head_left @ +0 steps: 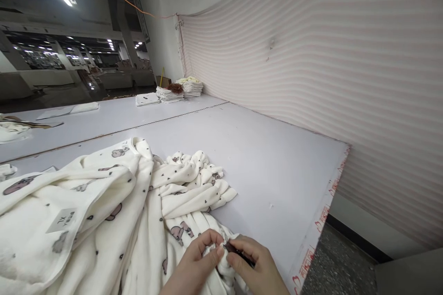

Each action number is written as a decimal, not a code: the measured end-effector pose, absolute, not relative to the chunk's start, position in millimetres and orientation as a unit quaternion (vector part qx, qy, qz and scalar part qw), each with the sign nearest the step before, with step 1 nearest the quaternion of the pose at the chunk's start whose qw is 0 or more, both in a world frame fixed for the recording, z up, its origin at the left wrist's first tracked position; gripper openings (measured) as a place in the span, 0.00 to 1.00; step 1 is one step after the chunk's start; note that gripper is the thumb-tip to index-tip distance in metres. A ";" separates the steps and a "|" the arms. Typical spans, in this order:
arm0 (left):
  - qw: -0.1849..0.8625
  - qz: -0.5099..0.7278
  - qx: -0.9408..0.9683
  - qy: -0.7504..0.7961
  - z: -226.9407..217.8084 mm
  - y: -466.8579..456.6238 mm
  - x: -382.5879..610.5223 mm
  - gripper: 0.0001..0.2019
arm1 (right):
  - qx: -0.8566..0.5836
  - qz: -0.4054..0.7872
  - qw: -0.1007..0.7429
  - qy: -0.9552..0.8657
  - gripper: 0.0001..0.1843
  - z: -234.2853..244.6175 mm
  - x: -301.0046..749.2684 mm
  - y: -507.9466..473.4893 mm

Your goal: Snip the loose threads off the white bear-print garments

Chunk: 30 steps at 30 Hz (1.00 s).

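A heap of white fleece garment (pixel 104 212) with small animal prints and dark dots lies on the pale grey table (pixel 270 166). A grey size label (pixel 62 220) shows on one folded layer at the left. My left hand (pixel 197 262) pinches a fold of this fabric at the bottom edge of the view. My right hand (pixel 254 267) holds a small dark tool (pixel 237 251) against the same fold, its tip right beside my left thumb. Both hands touch the cloth close together.
A pink-striped fabric sheet (pixel 328 78) hangs along the right side. Stacks of folded cloth (pixel 180 88) sit at the far end of the table, with flat white pieces (pixel 147 98) beside them. The table edge (pixel 318 226) drops to a speckled floor (pixel 332 267) at the right.
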<state>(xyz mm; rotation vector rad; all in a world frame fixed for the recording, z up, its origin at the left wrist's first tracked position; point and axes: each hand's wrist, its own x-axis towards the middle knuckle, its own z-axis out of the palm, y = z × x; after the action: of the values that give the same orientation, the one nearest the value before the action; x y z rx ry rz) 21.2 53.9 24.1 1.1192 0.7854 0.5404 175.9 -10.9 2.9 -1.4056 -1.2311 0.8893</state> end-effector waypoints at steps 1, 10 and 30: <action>0.746 0.240 0.506 0.361 23.8 54.5 20.6 0.19 | -0.582 0.377 0.508 -0.511 0.09 4.2 176.4 -9.8; 0.761 0.211 0.503 0.351 19.5 58.3 16.5 0.18 | -0.578 0.437 0.489 -0.485 0.08 9.5 180.6 -8.7; 0.415 0.242 0.813 0.329 14.8 48.0 40.6 0.07 | -0.674 0.239 0.482 -0.506 0.09 -17.5 214.6 32.7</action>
<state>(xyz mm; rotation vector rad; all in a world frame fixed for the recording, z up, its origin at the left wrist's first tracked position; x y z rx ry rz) 40.6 48.0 14.8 2.0422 0.8260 0.6073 214.6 32.7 -17.5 -1.6424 -1.2325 0.5837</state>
